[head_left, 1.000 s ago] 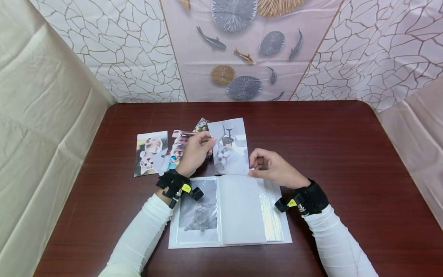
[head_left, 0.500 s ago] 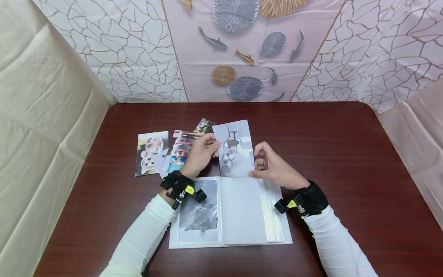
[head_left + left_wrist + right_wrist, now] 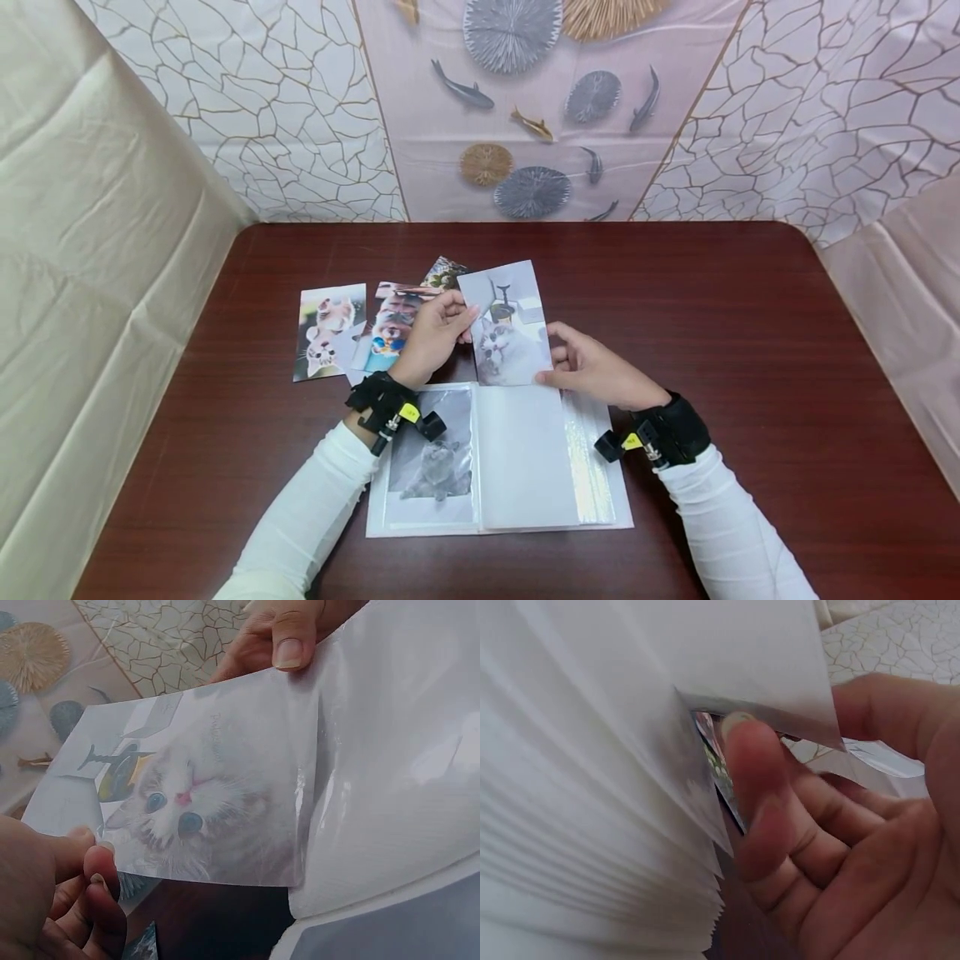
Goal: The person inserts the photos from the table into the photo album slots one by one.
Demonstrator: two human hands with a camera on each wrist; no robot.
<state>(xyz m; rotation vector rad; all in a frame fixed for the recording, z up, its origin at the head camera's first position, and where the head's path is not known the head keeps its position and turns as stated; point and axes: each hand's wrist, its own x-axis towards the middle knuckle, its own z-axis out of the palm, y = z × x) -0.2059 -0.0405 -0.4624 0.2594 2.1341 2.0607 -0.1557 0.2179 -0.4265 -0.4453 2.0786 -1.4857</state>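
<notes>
My left hand (image 3: 431, 333) pinches a cat photo (image 3: 504, 329) by its left edge, between thumb and fingertips. The photo stands at the top edge of the right-hand page (image 3: 525, 458) of an open photo album (image 3: 377, 521), its lower edge right at the clear pocket's mouth. My right hand (image 3: 596, 367) grips the photo's lower right corner; in the left wrist view its thumb (image 3: 289, 649) lies over the edge. From the right wrist, a curled finger (image 3: 757, 761) shows below the white sheet, beside the fanned pages (image 3: 592, 802).
A grey cat picture (image 3: 435, 462) fills the album's left pocket. Left of the album lie a kitten photo (image 3: 328, 325), a colourful photo (image 3: 390, 321) and a partly covered one (image 3: 444, 272). The brown table (image 3: 712, 292) meets a patterned cloth backdrop (image 3: 525, 108).
The photo has shifted slightly right and down toward the album page, the left hand moving with it. My right hand stays near the pocket's corner, its raised index finger now lower.
</notes>
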